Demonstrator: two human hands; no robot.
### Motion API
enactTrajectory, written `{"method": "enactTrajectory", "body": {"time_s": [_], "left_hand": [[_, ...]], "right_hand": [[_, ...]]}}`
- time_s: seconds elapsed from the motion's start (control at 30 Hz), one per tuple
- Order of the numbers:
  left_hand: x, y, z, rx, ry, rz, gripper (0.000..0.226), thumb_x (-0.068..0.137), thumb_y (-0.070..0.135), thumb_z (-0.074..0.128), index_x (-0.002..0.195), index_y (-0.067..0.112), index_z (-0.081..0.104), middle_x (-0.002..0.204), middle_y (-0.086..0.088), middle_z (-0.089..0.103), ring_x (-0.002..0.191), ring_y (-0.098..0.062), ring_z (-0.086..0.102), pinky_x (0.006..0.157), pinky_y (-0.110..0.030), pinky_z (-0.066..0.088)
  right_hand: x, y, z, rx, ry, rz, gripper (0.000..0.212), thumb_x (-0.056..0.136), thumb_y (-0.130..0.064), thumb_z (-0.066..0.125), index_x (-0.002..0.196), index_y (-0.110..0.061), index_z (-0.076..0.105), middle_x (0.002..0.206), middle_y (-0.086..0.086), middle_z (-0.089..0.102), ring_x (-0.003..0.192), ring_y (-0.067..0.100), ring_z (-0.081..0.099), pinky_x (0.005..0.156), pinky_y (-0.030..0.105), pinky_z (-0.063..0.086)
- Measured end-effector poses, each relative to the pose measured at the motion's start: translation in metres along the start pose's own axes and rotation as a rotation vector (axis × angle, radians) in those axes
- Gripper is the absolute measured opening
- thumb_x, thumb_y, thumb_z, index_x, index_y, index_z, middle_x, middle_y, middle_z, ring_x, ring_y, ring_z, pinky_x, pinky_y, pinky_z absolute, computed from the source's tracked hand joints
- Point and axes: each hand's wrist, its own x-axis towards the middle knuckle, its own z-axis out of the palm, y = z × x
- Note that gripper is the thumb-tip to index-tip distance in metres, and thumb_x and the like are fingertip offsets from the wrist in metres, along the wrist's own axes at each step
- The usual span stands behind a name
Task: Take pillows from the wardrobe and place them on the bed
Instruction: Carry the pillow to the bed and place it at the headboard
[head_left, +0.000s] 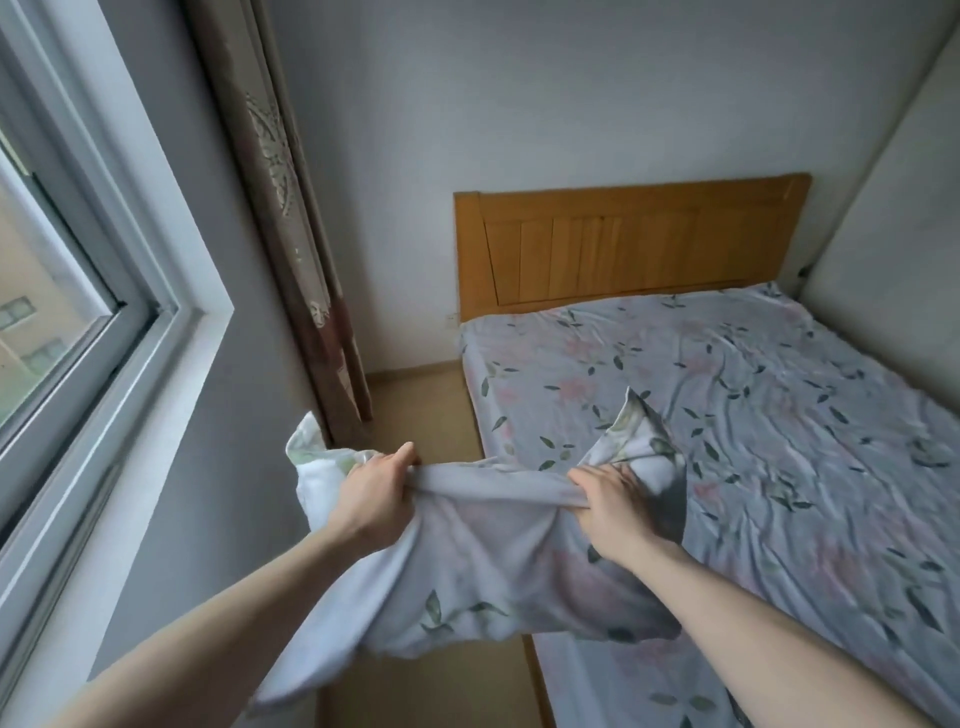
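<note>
A limp pillow (483, 561) in a pale floral case hangs in front of me, over the left edge of the bed (753, 415). My left hand (371, 496) grips its top edge on the left, and my right hand (615, 506) grips the same edge on the right. The fabric is bunched and stretched between the two fists. The bed carries a matching grey floral sheet, wrinkled, with nothing lying on it. A wooden headboard (631, 241) stands at its far end. No wardrobe is in view.
A window (67, 291) with a white frame fills the left wall. A brown patterned curtain (291, 218) hangs in the corner. A narrow strip of tan floor (421, 410) runs between the left wall and the bed. A white wall borders the bed's right side.
</note>
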Motion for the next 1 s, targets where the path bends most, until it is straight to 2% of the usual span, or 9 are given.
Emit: {"method": "enactTrajectory", "body": {"time_s": [0.13,0.23,0.33,0.5,0.67,0.83,0.93,1.0], "left_hand": [[0.051,-0.008,0.002,-0.008,0.0,0.058,0.026,0.073,0.007,0.046,0.094,0.022,0.045,0.076,-0.003,0.058,0.07,-0.033,0.051,0.06,-0.038,0.039],[0.096,-0.018,0.005,-0.013,-0.013,0.084,0.025,0.072,0.01,0.043,0.091,0.025,0.041,0.078,-0.005,0.062,0.071,-0.034,0.054,0.061,-0.038,0.038],[0.154,-0.034,0.014,-0.003,-0.012,0.089,0.027,0.072,0.011,0.043,0.096,0.025,0.044,0.083,-0.007,0.065,0.075,-0.035,0.057,0.061,-0.037,0.038],[0.241,-0.055,0.024,0.043,-0.017,0.075,0.032,0.073,0.011,0.043,0.101,0.025,0.048,0.09,-0.009,0.067,0.08,-0.037,0.059,0.062,-0.035,0.035],[0.332,-0.079,0.036,0.033,-0.033,0.061,0.028,0.072,0.013,0.042,0.093,0.031,0.038,0.078,-0.009,0.058,0.072,-0.033,0.051,0.059,-0.036,0.034],[0.421,-0.096,0.043,0.023,-0.036,0.084,0.025,0.073,0.013,0.043,0.093,0.028,0.04,0.08,-0.01,0.061,0.074,-0.035,0.052,0.064,-0.038,0.041],[0.474,-0.112,0.054,0.024,-0.051,0.103,0.027,0.072,0.012,0.043,0.096,0.027,0.043,0.085,-0.011,0.064,0.079,-0.038,0.057,0.065,-0.039,0.044],[0.513,-0.125,0.066,0.009,-0.075,0.116,0.03,0.073,0.012,0.043,0.099,0.025,0.046,0.087,-0.013,0.064,0.084,-0.04,0.058,0.065,-0.038,0.041]], "right_hand": [[0.038,0.008,0.0,0.027,0.052,0.027,0.037,0.076,-0.008,0.068,0.066,-0.025,0.036,0.066,-0.01,0.043,0.07,0.026,0.051,0.062,0.037,0.03],[0.079,0.021,0.007,0.052,0.082,0.033,0.039,0.073,-0.008,0.069,0.065,-0.025,0.034,0.062,-0.005,0.049,0.069,0.031,0.056,0.06,0.035,0.027],[0.138,0.041,0.024,0.069,0.095,0.032,0.037,0.071,-0.012,0.072,0.065,-0.023,0.036,0.065,0.0,0.058,0.069,0.032,0.057,0.058,0.038,0.035],[0.232,0.068,0.047,0.104,0.109,0.017,0.033,0.07,-0.014,0.072,0.063,-0.018,0.041,0.062,0.0,0.056,0.065,0.03,0.054,0.056,0.038,0.036],[0.325,0.09,0.061,0.106,0.112,0.006,0.043,0.069,-0.011,0.072,0.062,-0.024,0.032,0.059,-0.007,0.044,0.061,0.025,0.049,0.056,0.037,0.036],[0.408,0.106,0.059,0.092,0.14,0.002,0.042,0.064,-0.007,0.074,0.064,-0.027,0.036,0.063,0.001,0.06,0.064,0.03,0.057,0.056,0.035,0.037],[0.453,0.113,0.063,0.056,0.127,0.016,0.048,0.063,-0.004,0.075,0.062,-0.027,0.033,0.06,0.001,0.058,0.061,0.03,0.056,0.055,0.034,0.032],[0.485,0.118,0.069,0.049,0.131,0.03,0.055,0.065,-0.004,0.075,0.061,-0.029,0.026,0.057,-0.001,0.05,0.058,0.029,0.05,0.056,0.034,0.031]]}}
